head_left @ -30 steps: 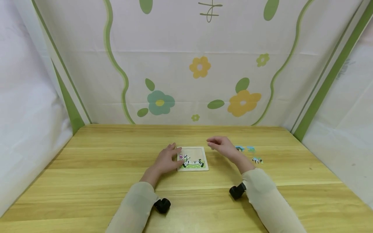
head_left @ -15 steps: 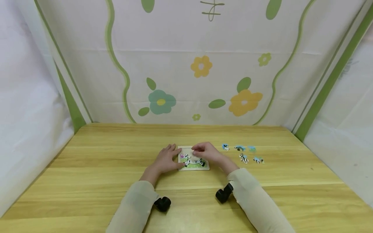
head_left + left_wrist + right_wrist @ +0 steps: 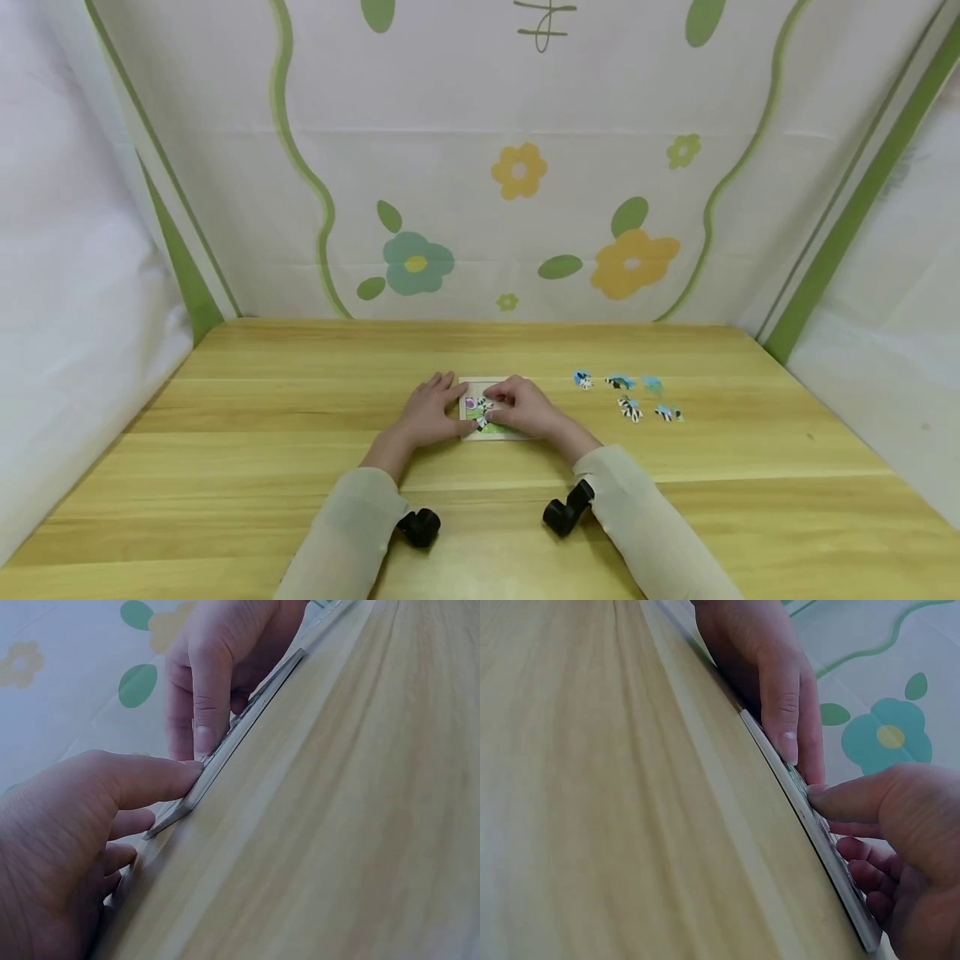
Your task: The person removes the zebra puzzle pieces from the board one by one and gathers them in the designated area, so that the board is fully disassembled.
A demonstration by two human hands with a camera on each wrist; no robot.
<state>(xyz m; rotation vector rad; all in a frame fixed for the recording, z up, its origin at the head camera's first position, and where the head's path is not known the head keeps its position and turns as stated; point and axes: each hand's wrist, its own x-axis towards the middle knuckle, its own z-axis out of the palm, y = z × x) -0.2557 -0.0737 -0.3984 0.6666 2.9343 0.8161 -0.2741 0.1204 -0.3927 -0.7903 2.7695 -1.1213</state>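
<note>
When looking down, see the zebra puzzle [image 3: 477, 408] flat on the surface [image 3: 187, 467], partly covered. At its left edge, find the left hand [image 3: 430, 415] touching the rim, with thumb and fingers spread apart. Over its right side, find the right hand [image 3: 525, 408], with fingers bent and thumb tip down on the face; cannot tell whether gripping a piece. Further right, see five loose pieces [image 3: 630, 409]. Nearer, notice light sleeves [image 3: 341, 517] and black wrist cameras [image 3: 422, 527]; behind, floral cloth [image 3: 457, 108].
</note>
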